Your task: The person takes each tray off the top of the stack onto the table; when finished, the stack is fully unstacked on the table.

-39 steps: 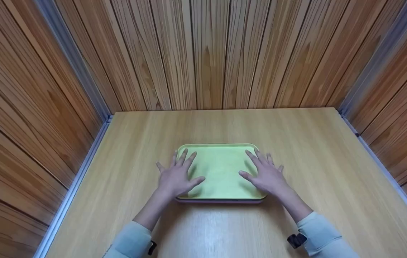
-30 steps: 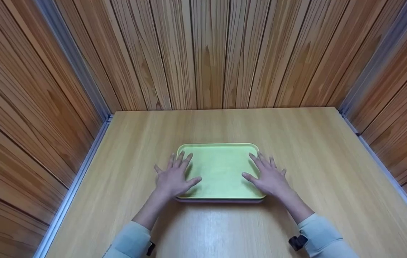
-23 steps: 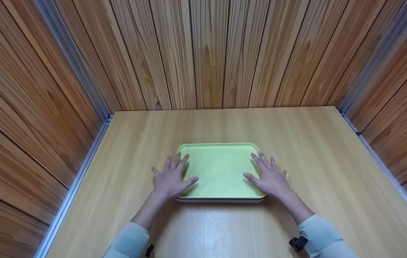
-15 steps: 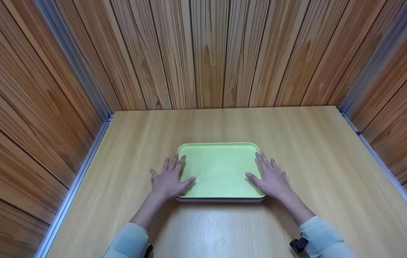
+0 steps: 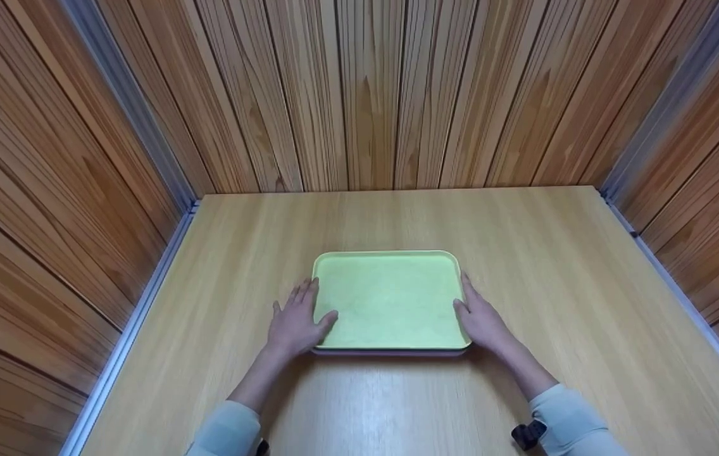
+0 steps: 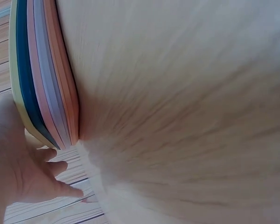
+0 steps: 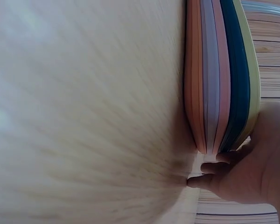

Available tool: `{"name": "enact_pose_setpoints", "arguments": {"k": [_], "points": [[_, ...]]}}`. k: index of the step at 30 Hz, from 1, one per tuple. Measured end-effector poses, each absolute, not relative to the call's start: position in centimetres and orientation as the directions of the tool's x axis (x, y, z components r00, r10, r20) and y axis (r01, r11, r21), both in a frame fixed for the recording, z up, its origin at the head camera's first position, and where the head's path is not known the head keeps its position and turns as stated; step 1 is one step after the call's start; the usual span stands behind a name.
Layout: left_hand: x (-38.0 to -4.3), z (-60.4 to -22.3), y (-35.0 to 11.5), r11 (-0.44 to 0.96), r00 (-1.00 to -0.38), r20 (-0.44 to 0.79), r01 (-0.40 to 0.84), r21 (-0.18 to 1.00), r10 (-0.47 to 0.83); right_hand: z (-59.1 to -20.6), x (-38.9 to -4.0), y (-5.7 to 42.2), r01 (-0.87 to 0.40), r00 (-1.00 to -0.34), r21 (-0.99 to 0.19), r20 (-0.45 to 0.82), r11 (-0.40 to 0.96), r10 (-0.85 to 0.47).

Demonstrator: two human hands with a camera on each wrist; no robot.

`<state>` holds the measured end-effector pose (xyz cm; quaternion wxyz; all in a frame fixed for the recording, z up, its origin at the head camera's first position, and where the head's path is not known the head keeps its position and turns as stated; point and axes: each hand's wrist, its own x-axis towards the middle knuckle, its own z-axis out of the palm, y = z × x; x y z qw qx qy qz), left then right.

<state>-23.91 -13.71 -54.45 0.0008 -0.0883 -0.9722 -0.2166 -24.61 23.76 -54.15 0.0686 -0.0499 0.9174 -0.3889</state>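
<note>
A stack of rectangular trays lies on the table, with a yellow-green tray (image 5: 391,301) on top. Its layered edges show in both wrist views: a dark teal tray (image 7: 235,70), a pink tray (image 7: 224,65), a lavender tray (image 7: 210,70) and orange trays (image 7: 193,74) at the bottom. My left hand (image 5: 295,323) is at the left side, thumb over the top tray, fingers extended along and below the edge. At the right side, my right hand (image 5: 483,320) has its thumb at the rim and its straight fingers down beside the stack; the thumb is hidden in the right wrist view.
The wooden table (image 5: 391,221) meets a slatted wood wall (image 5: 369,95) at the back. Slatted side walls (image 5: 37,190) with metal corner rails (image 5: 138,107) enclose it left and right. Light sleeves and a dark wrist device (image 5: 527,434) show at the front.
Both hands have moved outward and down from over the top tray to the stack's two sides. The right hand's spread fingers have come together. The trays have stayed in place.
</note>
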Motion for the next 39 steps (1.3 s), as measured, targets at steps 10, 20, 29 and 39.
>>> {"name": "enact_pose_setpoints", "arguments": {"k": [10,20,29,39], "points": [[-24.18,-54.53,-13.05,0.789,-0.995,-0.05,0.036,0.614,0.085,-54.29,-24.44,23.73,-0.014,-0.992,-0.765,-0.068,0.644,-0.103],[-23.9,-54.51,-12.93,0.588,-0.998,0.019,-0.015,0.809,-0.052,-54.38,-24.45,23.59,0.011,-0.993,-0.79,-0.081,0.613,-0.086],[-23.43,-54.58,-13.3,0.513,-0.979,0.097,-0.007,0.858,-0.176,-54.34,-24.38,23.5,0.003,-0.993,-0.791,-0.073,0.611,-0.091],[-23.59,-54.66,-13.29,0.526,-0.978,0.114,0.004,0.851,-0.176,-54.37,-24.48,23.52,0.005,-0.993,-0.794,-0.078,0.607,-0.094]]}}
